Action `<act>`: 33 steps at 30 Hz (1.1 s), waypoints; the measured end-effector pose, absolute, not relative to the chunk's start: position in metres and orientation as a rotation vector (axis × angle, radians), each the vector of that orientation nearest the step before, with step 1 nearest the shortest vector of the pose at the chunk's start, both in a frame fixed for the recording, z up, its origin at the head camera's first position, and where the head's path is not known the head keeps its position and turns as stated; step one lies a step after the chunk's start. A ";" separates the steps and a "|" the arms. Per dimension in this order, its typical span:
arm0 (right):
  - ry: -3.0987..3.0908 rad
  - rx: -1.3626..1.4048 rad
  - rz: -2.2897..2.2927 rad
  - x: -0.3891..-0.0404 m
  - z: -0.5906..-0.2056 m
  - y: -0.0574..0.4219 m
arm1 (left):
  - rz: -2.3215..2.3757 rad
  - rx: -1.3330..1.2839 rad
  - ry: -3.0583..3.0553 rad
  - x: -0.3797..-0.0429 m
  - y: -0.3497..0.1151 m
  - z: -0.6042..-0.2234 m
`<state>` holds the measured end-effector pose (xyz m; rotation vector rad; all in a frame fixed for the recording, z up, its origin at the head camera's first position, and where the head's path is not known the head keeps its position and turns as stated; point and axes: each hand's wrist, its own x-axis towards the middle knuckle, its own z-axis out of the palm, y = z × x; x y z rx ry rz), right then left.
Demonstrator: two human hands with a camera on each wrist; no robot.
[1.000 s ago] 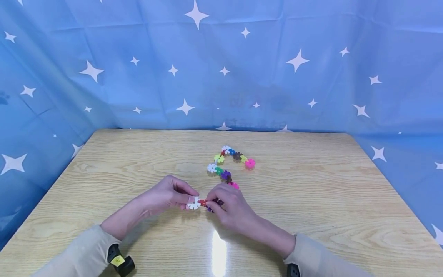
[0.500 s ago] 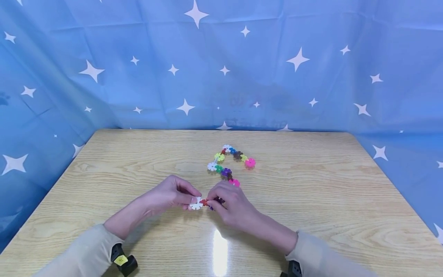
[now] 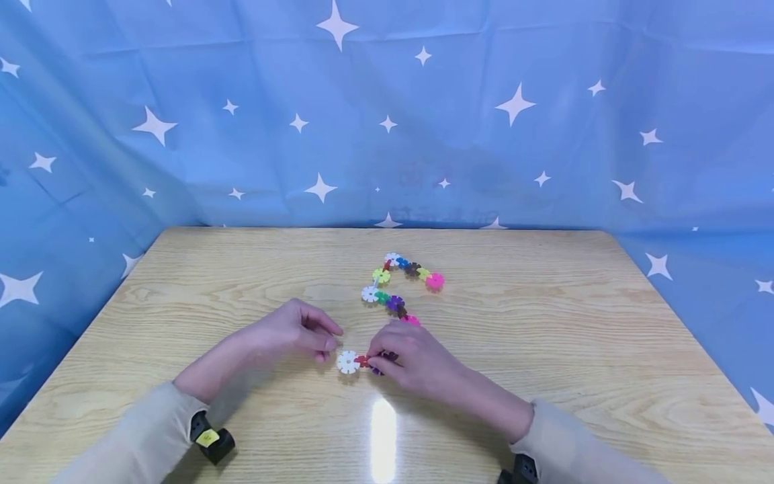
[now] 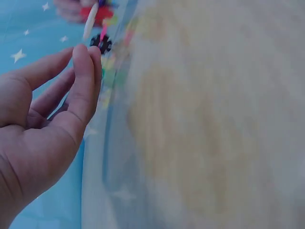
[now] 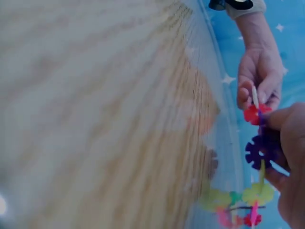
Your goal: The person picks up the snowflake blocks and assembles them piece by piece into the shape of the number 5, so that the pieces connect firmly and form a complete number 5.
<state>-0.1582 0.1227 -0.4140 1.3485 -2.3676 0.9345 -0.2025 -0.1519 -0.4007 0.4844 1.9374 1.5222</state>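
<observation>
A chain of flower-shaped interlocking plastic discs runs across the table, its colours mixed. My right hand (image 3: pixel 417 356) pinches the chain near its front end, by a purple disc (image 5: pixel 257 153) and a red disc (image 3: pixel 362 361). From that red disc a white disc (image 3: pixel 347 362) sticks out to the left as the end piece. Just left of the white disc, my left hand (image 3: pixel 296 333) holds nothing, its fingers loosely bent and apart from the chain. The right fingers hide part of the chain. In the left wrist view the white disc (image 4: pixel 90 21) shows edge-on beyond the fingertips.
Behind the right hand the rest of the chain bends back over the wooden table (image 3: pixel 514 323), past another white disc (image 3: pixel 370 294) to a pink disc (image 3: pixel 435 281) at its far end. A blue star-patterned curtain (image 3: pixel 387 154) hangs behind the table.
My left hand has let go of the white disc and drawn back to the left. The right hand still holds the chain and has shifted slightly right.
</observation>
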 end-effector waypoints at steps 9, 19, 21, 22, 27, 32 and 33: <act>-2.297 1.205 0.971 -0.162 -0.403 0.149 | 1.621 0.426 2.029 -0.249 -0.144 -0.397; -2.475 1.273 0.863 -0.147 -0.403 0.168 | 1.581 0.405 2.201 -0.276 -0.105 -0.403; -2.534 1.293 0.807 -0.145 -0.401 0.170 | 1.570 0.386 2.252 -0.277 -0.097 -0.404; -2.561 1.300 0.788 -0.144 -0.401 0.171 | 1.559 0.374 2.287 -0.278 -0.093 -0.404; -2.616 1.320 0.789 -0.143 -0.402 0.171 | 1.509 0.334 2.426 -0.285 -0.079 -0.400; -2.652 1.311 0.849 -0.141 -0.403 0.165 | 1.523 0.348 2.397 -0.294 -0.070 -0.398; -2.672 1.301 0.849 -0.140 -0.403 0.164 | 1.522 0.353 2.391 -0.296 -0.068 -0.399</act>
